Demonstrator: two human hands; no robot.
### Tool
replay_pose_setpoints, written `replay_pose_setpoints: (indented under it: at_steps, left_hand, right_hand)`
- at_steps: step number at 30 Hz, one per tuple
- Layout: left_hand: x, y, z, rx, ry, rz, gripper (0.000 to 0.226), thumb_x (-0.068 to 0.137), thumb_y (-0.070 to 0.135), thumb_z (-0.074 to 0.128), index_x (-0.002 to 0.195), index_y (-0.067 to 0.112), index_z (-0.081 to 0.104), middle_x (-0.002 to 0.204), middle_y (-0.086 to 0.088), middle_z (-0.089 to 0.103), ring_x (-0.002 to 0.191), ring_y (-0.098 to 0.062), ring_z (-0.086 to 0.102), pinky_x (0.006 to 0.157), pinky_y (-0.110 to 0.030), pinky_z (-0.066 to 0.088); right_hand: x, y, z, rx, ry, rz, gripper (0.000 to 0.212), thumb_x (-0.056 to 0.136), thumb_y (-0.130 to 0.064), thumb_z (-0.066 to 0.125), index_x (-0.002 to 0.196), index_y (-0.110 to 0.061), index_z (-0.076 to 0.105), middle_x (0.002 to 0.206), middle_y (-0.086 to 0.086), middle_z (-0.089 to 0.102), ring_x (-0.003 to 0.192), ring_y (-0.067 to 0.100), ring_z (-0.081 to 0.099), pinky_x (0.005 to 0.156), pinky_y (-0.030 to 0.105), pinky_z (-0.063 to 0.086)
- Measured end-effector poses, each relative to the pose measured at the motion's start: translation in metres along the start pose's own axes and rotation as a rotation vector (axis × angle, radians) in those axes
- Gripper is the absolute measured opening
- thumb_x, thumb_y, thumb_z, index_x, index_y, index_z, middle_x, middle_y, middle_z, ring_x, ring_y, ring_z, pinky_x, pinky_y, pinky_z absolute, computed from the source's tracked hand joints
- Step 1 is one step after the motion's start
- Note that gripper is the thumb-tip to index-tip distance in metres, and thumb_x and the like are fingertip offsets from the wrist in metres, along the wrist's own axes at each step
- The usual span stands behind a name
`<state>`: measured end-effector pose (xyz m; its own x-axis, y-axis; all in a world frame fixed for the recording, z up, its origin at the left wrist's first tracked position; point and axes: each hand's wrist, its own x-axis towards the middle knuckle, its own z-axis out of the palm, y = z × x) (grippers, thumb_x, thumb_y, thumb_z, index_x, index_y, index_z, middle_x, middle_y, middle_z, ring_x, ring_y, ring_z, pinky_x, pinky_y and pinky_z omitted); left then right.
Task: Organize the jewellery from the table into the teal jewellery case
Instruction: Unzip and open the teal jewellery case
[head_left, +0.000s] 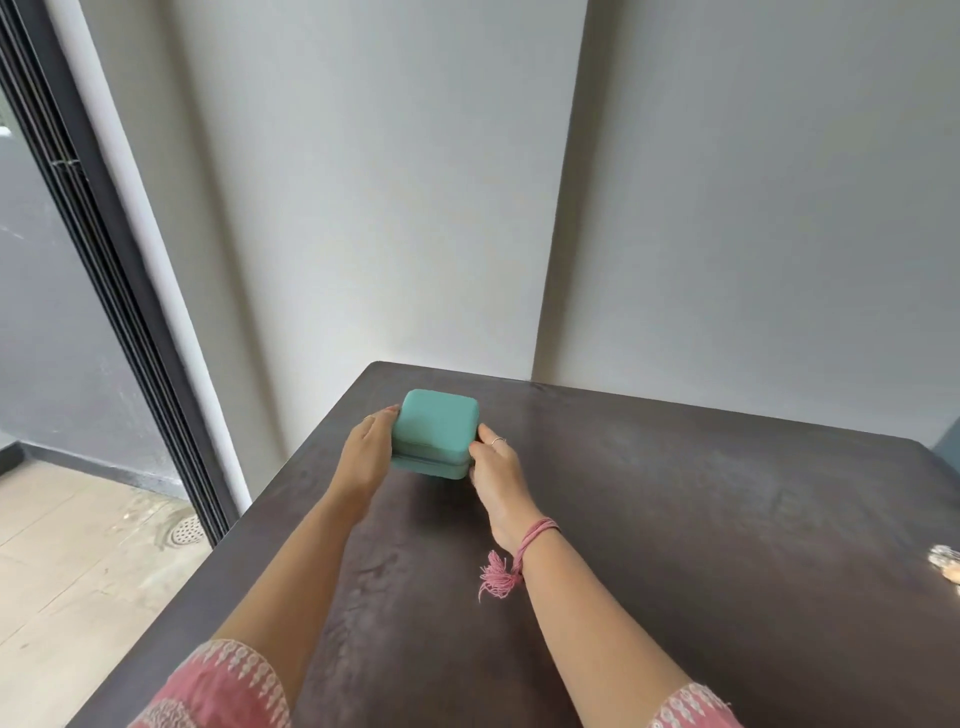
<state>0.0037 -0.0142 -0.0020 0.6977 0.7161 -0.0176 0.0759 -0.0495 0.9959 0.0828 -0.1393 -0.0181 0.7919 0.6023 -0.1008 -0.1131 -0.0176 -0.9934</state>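
A closed teal jewellery case (437, 431) with rounded corners sits near the far left corner of the dark brown table (675, 519). My left hand (365, 452) presses against its left side, fingers lying along the case. My right hand (496, 470) holds its right side, fingers curled at the seam between lid and base. A pink thread with a tassel is tied round my right wrist. Some jewellery (946, 564) lies at the table's right edge, mostly cut off by the frame.
The table stands against pale grey walls at the back. Its left edge drops to a tiled floor (78, 545) beside a dark sliding-door frame (119, 291). Bare tabletop stretches between the case and the jewellery.
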Motion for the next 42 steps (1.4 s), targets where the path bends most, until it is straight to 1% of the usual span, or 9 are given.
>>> replay_pose_setpoints:
  at_steps: [3, 8, 15, 24, 27, 30, 34, 39, 42]
  left_hand:
    - [-0.029, 0.015, 0.026, -0.055, -0.101, 0.044, 0.033, 0.094, 0.033, 0.038, 0.086, 0.025, 0.069, 0.101, 0.003, 0.065, 0.094, -0.016, 0.056, 0.088, -0.036, 0.043]
    - [-0.088, 0.031, 0.078, -0.184, -0.222, 0.017, 0.049, 0.099, 0.019, 0.036, 0.069, 0.030, 0.073, 0.087, 0.007, 0.065, 0.090, -0.011, 0.054, 0.085, -0.031, 0.040]
    - [-0.158, 0.029, 0.140, -0.311, -0.284, -0.040, 0.031, 0.100, 0.016, 0.037, 0.098, 0.024, 0.067, 0.099, 0.012, 0.070, 0.096, 0.000, 0.063, 0.087, -0.023, 0.049]
    - [-0.218, 0.008, 0.167, -0.371, -0.328, -0.130, 0.033, 0.101, 0.014, 0.034, 0.111, 0.013, 0.065, 0.107, 0.005, 0.073, 0.103, -0.006, 0.066, 0.091, -0.026, 0.049]
    - [-0.227, 0.003, 0.166, -0.363, -0.324, -0.157, 0.032, 0.101, 0.013, 0.034, 0.104, 0.015, 0.067, 0.102, 0.007, 0.074, 0.101, -0.005, 0.067, 0.090, -0.027, 0.049]
    - [-0.231, -0.005, 0.163, -0.370, -0.324, -0.193, 0.031, 0.100, 0.014, 0.036, 0.108, 0.012, 0.066, 0.105, 0.004, 0.073, 0.105, -0.010, 0.066, 0.096, -0.033, 0.048]
    - [-0.230, -0.020, 0.158, -0.362, -0.331, -0.238, 0.034, 0.100, 0.016, 0.037, 0.122, 0.004, 0.060, 0.118, -0.001, 0.068, 0.114, -0.015, 0.061, 0.105, -0.038, 0.043]
    - [-0.224, -0.023, 0.149, -0.158, -0.433, -0.109, 0.024, 0.093, 0.020, 0.052, 0.109, 0.029, 0.067, 0.117, 0.010, 0.066, 0.111, -0.003, 0.059, 0.102, -0.027, 0.043]
    - [-0.212, -0.027, 0.141, 0.055, -0.537, 0.016, 0.074, 0.084, 0.027, 0.071, 0.146, 0.022, 0.031, 0.146, 0.012, 0.038, 0.134, -0.003, 0.037, 0.114, -0.030, 0.030]
  right_hand:
    - [-0.023, -0.009, -0.038, 0.069, 0.049, -0.038, 0.047, 0.076, -0.015, 0.039, 0.110, -0.026, 0.069, 0.120, -0.003, 0.066, 0.116, 0.015, 0.057, 0.110, 0.041, 0.038]
    - [-0.082, -0.031, -0.105, 0.116, 0.093, -0.022, 0.049, 0.091, 0.010, 0.029, 0.107, -0.016, 0.066, 0.102, 0.000, 0.070, 0.093, 0.011, 0.064, 0.086, 0.020, 0.051]
    - [-0.154, -0.031, -0.181, 0.041, 0.162, 0.021, 0.047, 0.093, 0.007, 0.033, 0.128, -0.012, 0.057, 0.117, -0.001, 0.068, 0.106, 0.007, 0.063, 0.083, 0.013, 0.052]
    - [-0.217, -0.007, -0.220, -0.022, 0.212, 0.028, 0.048, 0.095, 0.006, 0.029, 0.120, -0.025, 0.056, 0.091, -0.025, 0.069, 0.082, -0.013, 0.064, 0.069, 0.006, 0.049]
    - [-0.227, 0.002, -0.222, -0.033, 0.214, 0.059, 0.047, 0.096, 0.004, 0.030, 0.127, -0.025, 0.051, 0.103, -0.020, 0.064, 0.088, -0.013, 0.062, 0.074, 0.007, 0.049]
    - [-0.235, 0.011, -0.222, -0.066, 0.223, 0.092, 0.046, 0.097, -0.001, 0.034, 0.138, -0.016, 0.048, 0.132, -0.007, 0.057, 0.113, 0.000, 0.057, 0.096, 0.019, 0.046]
    - [-0.240, 0.015, -0.221, -0.058, 0.239, 0.099, 0.044, 0.098, -0.004, 0.036, 0.139, -0.016, 0.047, 0.132, -0.009, 0.056, 0.112, 0.001, 0.057, 0.095, 0.020, 0.044]
    - [-0.242, 0.015, -0.227, -0.036, 0.224, 0.084, 0.042, 0.098, -0.005, 0.041, 0.139, -0.012, 0.045, 0.137, -0.007, 0.051, 0.117, 0.004, 0.053, 0.098, 0.021, 0.042]
    - [-0.234, 0.010, -0.238, -0.073, 0.245, 0.070, 0.043, 0.098, -0.008, 0.046, 0.141, -0.011, 0.043, 0.143, -0.005, 0.046, 0.128, 0.008, 0.045, 0.111, 0.028, 0.035]
